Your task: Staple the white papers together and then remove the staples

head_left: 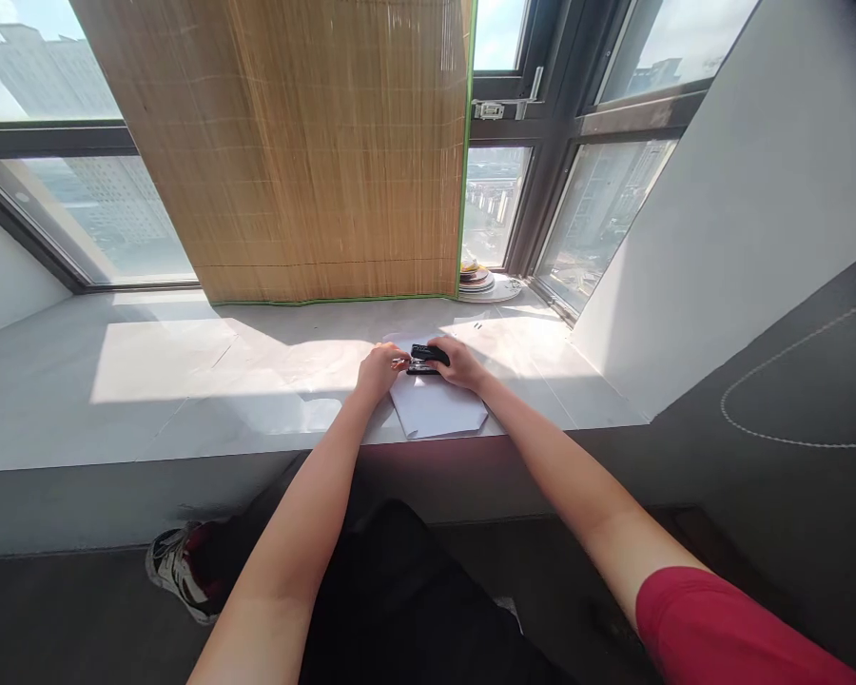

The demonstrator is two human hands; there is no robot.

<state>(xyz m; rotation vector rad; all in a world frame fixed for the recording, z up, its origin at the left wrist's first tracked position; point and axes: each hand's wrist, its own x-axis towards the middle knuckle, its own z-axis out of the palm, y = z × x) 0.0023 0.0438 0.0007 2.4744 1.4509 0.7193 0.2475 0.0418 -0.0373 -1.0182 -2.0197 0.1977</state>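
Note:
A black stapler (428, 356) rests over white paper sheets (438, 409) on the window sill, its top arm raised a little from its base. My right hand (458, 362) is closed around the stapler's right end. At the other end, my left hand (380, 368) has its fingers pinched together, touching or very near the stapler. Something small and shiny shows at those fingertips, too small to name. The paper lies under both hands and reaches close to the sill's front edge.
The pale sill (185, 381) is partly sunlit. Behind hangs a bamboo blind (328, 152). A stack of plates (479, 283) stands by the window corner, and small dark bits (477, 325) lie nearer. A white wall (685, 238) bounds the right; a beaded cord (777, 440) hangs there.

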